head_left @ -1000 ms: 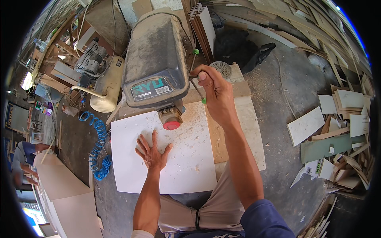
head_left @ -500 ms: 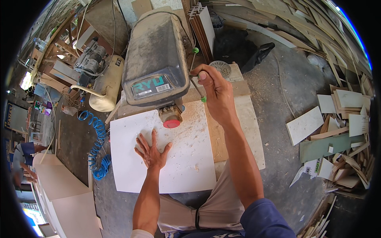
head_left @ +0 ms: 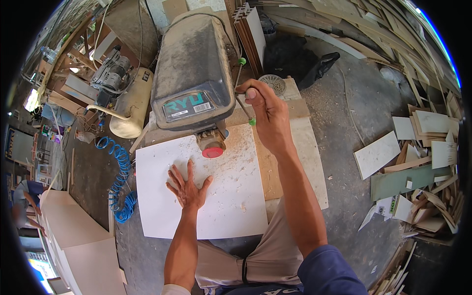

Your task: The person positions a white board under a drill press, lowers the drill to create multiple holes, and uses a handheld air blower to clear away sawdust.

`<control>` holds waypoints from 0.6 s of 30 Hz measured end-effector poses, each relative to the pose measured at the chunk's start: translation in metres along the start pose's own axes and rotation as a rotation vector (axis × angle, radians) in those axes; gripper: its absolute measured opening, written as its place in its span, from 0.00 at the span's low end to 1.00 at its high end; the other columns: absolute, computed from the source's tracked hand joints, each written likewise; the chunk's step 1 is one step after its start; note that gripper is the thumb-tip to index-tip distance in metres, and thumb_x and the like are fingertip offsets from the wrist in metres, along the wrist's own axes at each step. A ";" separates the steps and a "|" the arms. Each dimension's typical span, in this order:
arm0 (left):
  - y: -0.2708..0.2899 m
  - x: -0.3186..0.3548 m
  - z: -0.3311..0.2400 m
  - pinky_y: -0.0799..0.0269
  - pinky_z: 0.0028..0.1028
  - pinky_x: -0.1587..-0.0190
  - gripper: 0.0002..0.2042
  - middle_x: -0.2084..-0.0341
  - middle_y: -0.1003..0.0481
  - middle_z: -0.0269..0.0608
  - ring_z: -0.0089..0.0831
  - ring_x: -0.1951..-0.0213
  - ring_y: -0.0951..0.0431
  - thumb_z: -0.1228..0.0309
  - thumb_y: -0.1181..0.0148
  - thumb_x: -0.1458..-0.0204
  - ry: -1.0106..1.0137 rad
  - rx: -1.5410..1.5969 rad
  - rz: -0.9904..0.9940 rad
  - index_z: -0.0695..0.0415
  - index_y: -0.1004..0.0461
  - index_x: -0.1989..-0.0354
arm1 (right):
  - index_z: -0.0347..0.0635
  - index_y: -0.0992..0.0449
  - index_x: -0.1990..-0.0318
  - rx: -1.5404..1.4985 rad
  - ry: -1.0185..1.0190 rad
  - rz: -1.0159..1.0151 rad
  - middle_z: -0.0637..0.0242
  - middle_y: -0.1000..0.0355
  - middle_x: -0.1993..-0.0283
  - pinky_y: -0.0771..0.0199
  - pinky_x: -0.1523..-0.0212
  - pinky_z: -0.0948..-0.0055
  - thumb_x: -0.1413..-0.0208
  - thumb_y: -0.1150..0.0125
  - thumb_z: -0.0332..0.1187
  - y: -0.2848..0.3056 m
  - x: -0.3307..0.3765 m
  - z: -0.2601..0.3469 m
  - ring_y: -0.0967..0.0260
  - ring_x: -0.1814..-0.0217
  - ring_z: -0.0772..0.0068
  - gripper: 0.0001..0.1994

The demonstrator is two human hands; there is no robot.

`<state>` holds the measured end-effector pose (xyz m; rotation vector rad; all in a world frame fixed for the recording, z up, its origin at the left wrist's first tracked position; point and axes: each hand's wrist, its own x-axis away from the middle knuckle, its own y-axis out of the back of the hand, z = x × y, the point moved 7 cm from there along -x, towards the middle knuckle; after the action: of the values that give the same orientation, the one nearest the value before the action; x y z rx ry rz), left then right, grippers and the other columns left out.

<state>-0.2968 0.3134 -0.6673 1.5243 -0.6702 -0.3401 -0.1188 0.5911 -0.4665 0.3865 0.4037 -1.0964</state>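
Observation:
My left hand (head_left: 188,189) lies flat with spread fingers on a white board (head_left: 221,216), just left of and nearer than the drill press head. The dusty grey drill press (head_left: 196,69) stands over the board's far edge, a red round switch (head_left: 212,152) on its front. My right hand (head_left: 268,108) is closed round a feed handle (head_left: 249,116) on the press's right side; green knobs tip the other handles. Wood chips (head_left: 241,162) are scattered over the board's right part. The drill bit is hidden beneath the head.
A cream air compressor (head_left: 132,108) and a coiled blue hose (head_left: 120,182) are on the left. Offcuts (head_left: 418,162) pile up on the right, and long strips lean at the far right. Another person (head_left: 29,199) is at the left edge. Brown board lies under the white one.
Both hands keep almost the same place and grip. The person at the left edge has shifted slightly.

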 end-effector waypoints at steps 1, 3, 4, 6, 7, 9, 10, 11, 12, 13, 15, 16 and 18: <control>0.000 0.000 0.000 0.78 0.65 0.22 0.52 0.18 0.70 0.59 0.60 0.18 0.72 0.25 0.45 0.47 0.002 -0.001 0.003 0.31 0.57 0.17 | 0.37 0.21 0.46 -0.004 0.002 0.002 0.69 0.20 0.55 0.25 0.49 0.72 0.24 0.46 0.46 0.000 0.000 0.000 0.29 0.56 0.76 0.19; -0.001 -0.001 0.002 0.78 0.65 0.22 0.52 0.18 0.70 0.59 0.59 0.18 0.72 0.25 0.45 0.47 -0.002 -0.002 -0.009 0.31 0.57 0.17 | 0.37 0.21 0.46 -0.012 0.005 0.001 0.69 0.20 0.55 0.25 0.49 0.72 0.24 0.47 0.46 -0.001 0.000 0.000 0.29 0.55 0.76 0.19; -0.001 -0.001 0.002 0.78 0.65 0.22 0.52 0.18 0.70 0.59 0.59 0.18 0.72 0.25 0.45 0.47 -0.005 -0.002 -0.014 0.31 0.57 0.17 | 0.37 0.21 0.46 -0.016 0.005 -0.001 0.69 0.20 0.55 0.25 0.48 0.72 0.24 0.47 0.46 -0.001 0.000 0.000 0.29 0.55 0.76 0.19; -0.002 0.000 0.001 0.78 0.65 0.22 0.52 0.18 0.70 0.59 0.59 0.18 0.72 0.25 0.45 0.46 -0.004 0.001 -0.010 0.32 0.57 0.17 | 0.37 0.20 0.46 -0.015 0.001 -0.001 0.69 0.20 0.55 0.25 0.48 0.72 0.24 0.47 0.46 -0.001 0.001 0.000 0.29 0.55 0.77 0.19; -0.001 0.000 0.001 0.78 0.65 0.22 0.52 0.18 0.70 0.59 0.59 0.18 0.72 0.25 0.45 0.46 -0.004 0.002 -0.009 0.32 0.57 0.17 | 0.37 0.20 0.47 -0.011 -0.003 0.002 0.69 0.20 0.55 0.25 0.48 0.72 0.24 0.47 0.46 -0.001 0.001 0.000 0.28 0.54 0.77 0.19; -0.001 0.000 0.001 0.78 0.65 0.22 0.52 0.18 0.70 0.59 0.59 0.18 0.72 0.25 0.45 0.47 -0.003 0.001 -0.009 0.32 0.57 0.17 | 0.37 0.20 0.47 -0.007 -0.004 0.004 0.69 0.20 0.55 0.25 0.48 0.72 0.24 0.47 0.46 -0.001 0.001 0.000 0.28 0.54 0.77 0.19; -0.001 0.000 0.001 0.78 0.65 0.22 0.52 0.18 0.70 0.59 0.59 0.18 0.72 0.25 0.45 0.47 -0.003 0.000 -0.009 0.32 0.57 0.17 | 0.37 0.20 0.46 -0.008 -0.001 0.003 0.69 0.20 0.55 0.25 0.48 0.72 0.23 0.47 0.46 -0.001 0.001 0.000 0.28 0.54 0.77 0.19; -0.001 0.000 0.002 0.78 0.65 0.22 0.52 0.18 0.70 0.59 0.59 0.18 0.72 0.25 0.45 0.47 -0.003 0.001 -0.009 0.32 0.57 0.17 | 0.37 0.20 0.46 -0.008 0.002 0.003 0.69 0.20 0.55 0.25 0.48 0.72 0.23 0.47 0.46 -0.001 0.002 0.000 0.28 0.54 0.77 0.19; -0.001 0.000 0.002 0.78 0.65 0.22 0.52 0.18 0.70 0.59 0.59 0.18 0.72 0.25 0.45 0.47 -0.003 0.003 -0.009 0.32 0.56 0.17 | 0.37 0.20 0.46 -0.011 0.003 0.003 0.69 0.20 0.55 0.26 0.48 0.72 0.23 0.47 0.46 -0.001 0.002 -0.001 0.28 0.54 0.78 0.19; -0.001 0.000 0.002 0.78 0.66 0.22 0.52 0.18 0.70 0.59 0.60 0.18 0.72 0.25 0.45 0.47 -0.003 0.005 -0.008 0.32 0.56 0.17 | 0.37 0.20 0.46 -0.013 0.004 0.003 0.69 0.20 0.54 0.26 0.48 0.72 0.23 0.47 0.45 -0.001 0.002 -0.001 0.28 0.54 0.78 0.19; -0.001 0.000 0.001 0.78 0.66 0.23 0.52 0.18 0.70 0.59 0.60 0.18 0.72 0.25 0.45 0.47 -0.009 0.011 -0.012 0.32 0.56 0.17 | 0.37 0.21 0.46 -0.017 0.008 0.003 0.69 0.19 0.54 0.26 0.48 0.72 0.23 0.47 0.45 0.000 0.002 -0.002 0.29 0.54 0.78 0.19; 0.000 0.000 0.001 0.78 0.66 0.23 0.52 0.18 0.69 0.59 0.60 0.18 0.72 0.25 0.45 0.47 -0.012 0.014 -0.014 0.33 0.55 0.17 | 0.37 0.21 0.46 -0.019 0.012 0.004 0.69 0.19 0.54 0.26 0.48 0.72 0.23 0.47 0.45 0.000 0.002 -0.003 0.29 0.54 0.78 0.19; 0.000 0.000 0.001 0.78 0.66 0.23 0.52 0.18 0.69 0.59 0.60 0.18 0.72 0.25 0.45 0.47 -0.009 0.016 -0.013 0.33 0.55 0.17 | 0.37 0.21 0.46 -0.016 0.012 0.007 0.69 0.19 0.54 0.26 0.48 0.73 0.23 0.47 0.45 0.000 0.003 -0.003 0.29 0.54 0.78 0.18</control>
<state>-0.2970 0.3126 -0.6672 1.5440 -0.6723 -0.3522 -0.1184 0.5904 -0.4702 0.3804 0.4207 -1.0844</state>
